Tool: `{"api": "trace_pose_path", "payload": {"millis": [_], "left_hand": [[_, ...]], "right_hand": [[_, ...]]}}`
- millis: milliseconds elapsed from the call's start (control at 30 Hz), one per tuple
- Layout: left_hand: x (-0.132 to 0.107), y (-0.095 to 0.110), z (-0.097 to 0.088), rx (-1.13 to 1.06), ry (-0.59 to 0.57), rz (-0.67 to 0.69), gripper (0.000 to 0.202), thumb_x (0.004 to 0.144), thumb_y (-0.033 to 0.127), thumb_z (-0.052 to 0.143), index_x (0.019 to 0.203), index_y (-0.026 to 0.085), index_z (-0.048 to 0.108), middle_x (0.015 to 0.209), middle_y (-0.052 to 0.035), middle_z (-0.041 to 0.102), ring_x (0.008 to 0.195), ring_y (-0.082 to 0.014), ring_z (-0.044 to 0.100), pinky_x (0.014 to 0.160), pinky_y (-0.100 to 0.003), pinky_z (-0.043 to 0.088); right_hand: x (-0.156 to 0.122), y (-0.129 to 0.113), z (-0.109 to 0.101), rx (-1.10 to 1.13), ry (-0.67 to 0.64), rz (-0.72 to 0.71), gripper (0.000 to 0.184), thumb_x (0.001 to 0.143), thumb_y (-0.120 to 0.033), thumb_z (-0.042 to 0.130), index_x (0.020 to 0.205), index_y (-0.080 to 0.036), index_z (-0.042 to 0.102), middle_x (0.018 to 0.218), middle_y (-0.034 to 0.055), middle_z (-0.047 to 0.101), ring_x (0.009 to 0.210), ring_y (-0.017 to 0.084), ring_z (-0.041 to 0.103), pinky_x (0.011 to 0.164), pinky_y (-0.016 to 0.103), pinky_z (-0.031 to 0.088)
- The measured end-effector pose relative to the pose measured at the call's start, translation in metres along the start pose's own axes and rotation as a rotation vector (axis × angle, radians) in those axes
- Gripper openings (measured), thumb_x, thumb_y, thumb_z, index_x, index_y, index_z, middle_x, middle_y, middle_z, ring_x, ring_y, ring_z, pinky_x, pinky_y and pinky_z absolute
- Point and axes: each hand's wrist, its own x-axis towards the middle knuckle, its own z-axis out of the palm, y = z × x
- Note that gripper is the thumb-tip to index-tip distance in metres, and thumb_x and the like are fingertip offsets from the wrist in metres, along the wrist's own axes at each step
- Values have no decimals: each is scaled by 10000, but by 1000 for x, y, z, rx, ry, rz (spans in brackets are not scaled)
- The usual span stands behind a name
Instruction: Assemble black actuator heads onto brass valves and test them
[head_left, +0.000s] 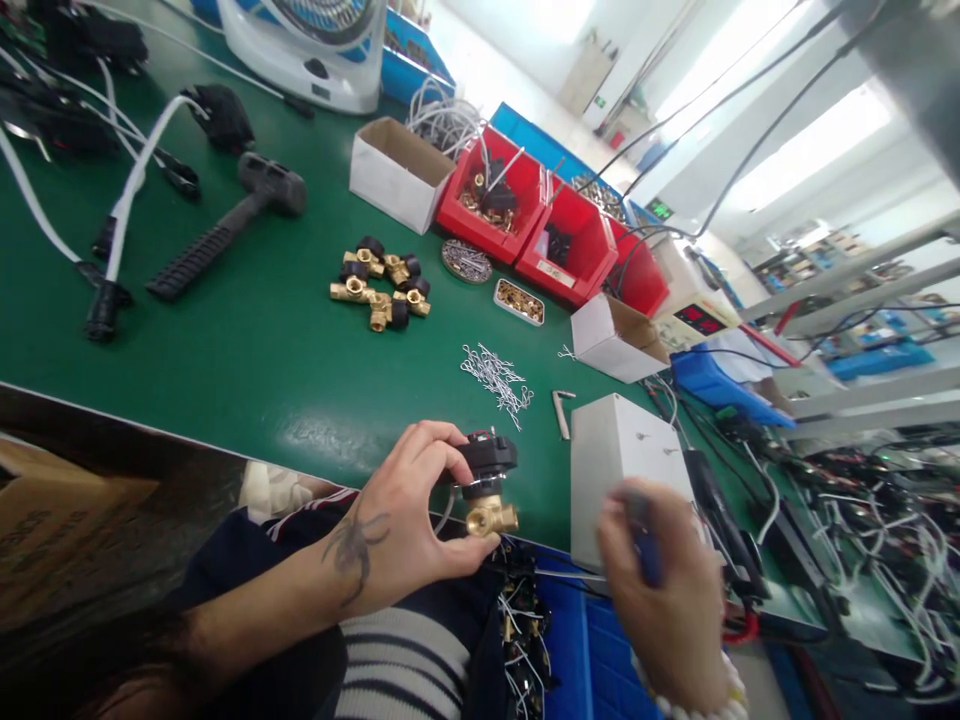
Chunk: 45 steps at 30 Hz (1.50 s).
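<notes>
My left hand [409, 515] is closed round a brass valve with a black actuator head [489, 482], held just over the near edge of the green table [247, 350]. My right hand [664, 585], smeared by motion, is closed on a blue-handled tool [643, 540], a little to the right of the valve. A white box [619, 465] stands behind that hand. A pile of small wire clips [496, 378] lies on the table beyond the valve. A cluster of brass valve bodies with black caps [381, 285] sits farther back.
Red bins [525, 205] with parts and two open cardboard boxes [396, 170] [619, 338] line the back. A black mallet [225, 225], white cables [124, 200] and a fan [315, 50] are at the left. A blue crate with wired parts [562, 630] is at my lap.
</notes>
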Motion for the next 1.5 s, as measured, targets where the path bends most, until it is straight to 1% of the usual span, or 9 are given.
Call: {"api": "trace_pose_path", "payload": {"millis": [100,300,467,633,833,1000,1200,1367,1500], "left_hand": [[1,0,-1,13,-10,-15,347,638,181,763,879,206,515,1156,-62,526,1117,-227,524,962,-378,440],[2,0,-2,-5,-17,-18,345,641,196,763,881,208,515,1149,-55,530,1088,-215,535,930,-358,458],[3,1,-2,21,-15,-12,344,634,195,766,865,205,511,1136,-55,532,1091,-217,533,934,-360,454],[4,0,-2,-2,-13,-11,336,639,209,761,867,206,514,1130,-57,533,1058,-215,541,903,-362,473],[4,1,-2,25,-22,-20,352,633,202,766,868,208,504,1126,-59,531,1077,-224,536,914,-373,468],[4,0,-2,2,-14,-18,337,645,226,762,863,210,505,1130,-61,533,1053,-223,542,886,-372,481],[4,1,-4,13,-13,-30,327,654,220,749,857,214,494,1119,-67,531,1062,-234,538,900,-386,477],[4,1,-5,-3,-35,-33,336,654,231,760,864,214,498,1134,-67,527,1047,-229,541,886,-379,485],[5,2,-4,8,-26,-35,338,645,218,756,852,214,488,1120,-67,533,1036,-228,542,884,-378,482]], "right_hand": [[2,0,3,-61,-330,-176,192,861,-94,443,915,-190,601,695,12,617,569,149,587,511,252,419],[4,-1,-4,-22,154,54,58,892,-183,559,948,-198,566,802,24,626,647,139,597,562,242,435],[5,-2,1,-122,-339,-208,199,872,-98,418,909,-187,591,689,14,618,542,141,574,501,254,408],[4,-1,-7,-53,177,55,53,893,-193,574,946,-194,570,819,36,632,633,140,590,532,246,411],[7,-1,-1,-130,-339,-223,183,888,-104,424,914,-198,578,692,12,617,562,151,583,505,257,415],[6,0,-4,4,192,49,80,884,-174,579,959,-201,571,831,23,605,652,131,574,578,232,453],[7,2,3,-119,-343,-220,207,868,-83,428,932,-184,597,695,20,607,564,156,572,513,265,422],[6,1,-2,9,169,53,94,874,-158,572,956,-205,570,832,29,620,660,147,586,587,257,455],[6,-1,4,-105,-282,-192,196,838,-74,443,905,-192,585,691,10,601,549,149,561,492,257,404]]}}
